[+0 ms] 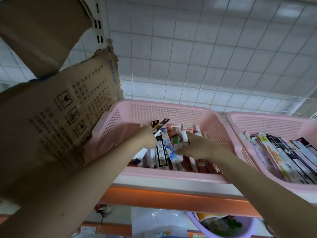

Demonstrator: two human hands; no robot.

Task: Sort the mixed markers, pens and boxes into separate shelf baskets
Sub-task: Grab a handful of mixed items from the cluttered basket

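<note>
Both hands reach into the left pink basket point(164, 109), a moulded plastic bin with perforated mesh walls and a smooth rolled rim. The fingers of the left hand point(145, 137) are turned away from the camera; it grips several long flat packets point(160, 125), black with orange and white print, whose ends fan out above the fist. How many packets it holds cannot be told. The right hand point(193, 145) pinches a small white rounded item point(184, 136) between thumb and fingers; what that item is cannot be made out.

The basket's contents are a dense jumble of pens and markers point(173, 152) in red, white, green and blue-printed wrappers, lying lengthwise; the forearms cover part of them and the near rim cuts off their lower ends.

The second pink basket point(267, 124) stands just beside the first, rims nearly touching, and runs out of view at the right. It holds slim flat boxes point(283, 155) packed on edge in a row.

A torn corrugated cardboard box point(56, 117) with black printed characters presses against the left basket's left wall. Both baskets sit on a shelf with an orange front edge point(171, 198). Behind them a white wire grid panel point(205, 57) closes off the back. Below the shelf, a purple plastic bowl point(247, 225) is partly visible, its contents blurred.
</note>
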